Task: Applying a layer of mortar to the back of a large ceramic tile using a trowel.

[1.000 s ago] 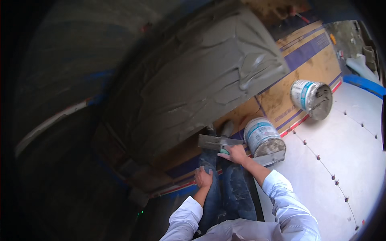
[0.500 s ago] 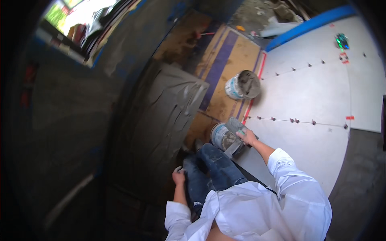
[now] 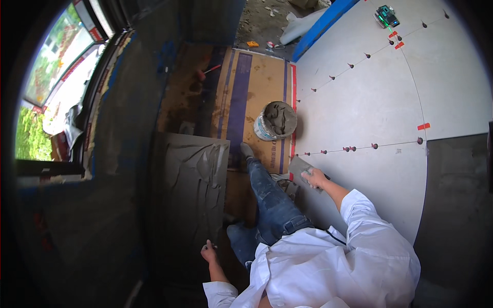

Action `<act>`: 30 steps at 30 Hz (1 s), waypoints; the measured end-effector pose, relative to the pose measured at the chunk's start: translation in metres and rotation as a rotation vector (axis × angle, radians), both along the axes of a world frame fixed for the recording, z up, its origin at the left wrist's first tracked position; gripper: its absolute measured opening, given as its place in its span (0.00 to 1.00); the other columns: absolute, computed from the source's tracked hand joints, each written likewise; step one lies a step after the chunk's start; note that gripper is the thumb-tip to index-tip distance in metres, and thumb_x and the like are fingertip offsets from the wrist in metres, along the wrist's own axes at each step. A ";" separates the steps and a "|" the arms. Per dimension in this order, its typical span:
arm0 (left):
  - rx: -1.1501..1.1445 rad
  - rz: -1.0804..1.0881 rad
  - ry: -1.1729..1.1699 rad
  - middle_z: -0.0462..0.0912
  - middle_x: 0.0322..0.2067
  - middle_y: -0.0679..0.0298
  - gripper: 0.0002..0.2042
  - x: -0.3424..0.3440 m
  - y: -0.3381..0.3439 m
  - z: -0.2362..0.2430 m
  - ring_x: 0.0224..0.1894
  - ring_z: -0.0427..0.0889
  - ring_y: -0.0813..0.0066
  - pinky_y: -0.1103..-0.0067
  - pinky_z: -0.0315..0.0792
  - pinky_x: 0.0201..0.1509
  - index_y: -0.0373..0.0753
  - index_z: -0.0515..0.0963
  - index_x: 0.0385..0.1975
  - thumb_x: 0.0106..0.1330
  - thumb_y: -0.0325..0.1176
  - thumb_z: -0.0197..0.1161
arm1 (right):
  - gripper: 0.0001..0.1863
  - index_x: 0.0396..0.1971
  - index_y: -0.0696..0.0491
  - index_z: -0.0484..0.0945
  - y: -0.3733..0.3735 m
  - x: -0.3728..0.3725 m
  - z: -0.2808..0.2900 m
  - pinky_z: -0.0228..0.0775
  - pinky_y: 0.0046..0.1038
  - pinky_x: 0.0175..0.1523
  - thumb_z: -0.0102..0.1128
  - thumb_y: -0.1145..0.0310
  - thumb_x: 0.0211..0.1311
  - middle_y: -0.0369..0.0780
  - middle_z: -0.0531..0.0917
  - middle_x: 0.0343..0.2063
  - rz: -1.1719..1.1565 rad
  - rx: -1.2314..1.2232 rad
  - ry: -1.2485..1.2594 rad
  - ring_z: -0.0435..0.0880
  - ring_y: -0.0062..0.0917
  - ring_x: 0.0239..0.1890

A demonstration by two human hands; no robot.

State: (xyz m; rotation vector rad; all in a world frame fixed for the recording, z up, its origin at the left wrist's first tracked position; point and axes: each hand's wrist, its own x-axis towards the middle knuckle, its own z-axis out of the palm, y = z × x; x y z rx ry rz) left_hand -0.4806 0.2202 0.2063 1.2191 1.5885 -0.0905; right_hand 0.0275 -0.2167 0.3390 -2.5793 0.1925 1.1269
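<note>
My right hand (image 3: 316,178) grips a grey metal trowel (image 3: 299,165) above a mostly hidden second bucket (image 3: 290,192) at the edge of the white panels. My left hand (image 3: 208,251) is low beside the lower part of a mortar-coated slab (image 3: 189,179), fingers curled; whatever they may hold is too small to make out. Thick grey mortar is spread in ridges over that slab. A white bucket (image 3: 264,123) full of mortar stands further forward on printed cardboard (image 3: 269,77), and my jeans-clad leg reaches toward it.
Large white panels (image 3: 359,102) with rows of small clips lie to the right, carrying a green-lit laser level (image 3: 386,16). A blue beam (image 3: 323,28) borders them. A red-handled tool (image 3: 205,73) is on the left cardboard. An open window (image 3: 56,87) fills the upper left.
My view has swung round, bringing the window fully in. My leg now extends forward between slab and buckets. The trowel stays in my right hand; my left hand is lower in the picture.
</note>
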 end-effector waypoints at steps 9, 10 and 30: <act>-0.120 0.075 0.287 0.89 0.40 0.51 0.24 0.125 -0.084 -0.083 0.42 0.88 0.63 0.66 0.81 0.48 0.30 0.84 0.48 0.73 0.50 0.74 | 0.20 0.33 0.58 0.91 0.053 0.267 -0.117 0.85 0.51 0.52 0.57 0.59 0.74 0.54 0.92 0.41 0.891 -0.285 -0.009 0.93 0.48 0.47; -0.060 0.011 0.346 0.90 0.46 0.44 0.30 0.124 -0.119 -0.089 0.51 0.90 0.57 0.60 0.82 0.59 0.28 0.84 0.54 0.71 0.54 0.75 | 0.17 0.32 0.57 0.91 0.066 0.296 -0.133 0.85 0.50 0.51 0.57 0.63 0.71 0.54 0.92 0.39 1.057 -0.282 -0.023 0.93 0.48 0.45; -0.258 -0.206 0.649 0.72 0.69 0.31 0.55 0.257 -0.274 -0.133 0.72 0.72 0.34 0.56 0.66 0.79 0.29 0.65 0.77 0.56 0.57 0.83 | 0.15 0.40 0.61 0.86 0.097 0.519 -0.330 0.85 0.48 0.53 0.53 0.68 0.70 0.52 0.92 0.37 1.391 -0.430 -0.099 0.94 0.48 0.44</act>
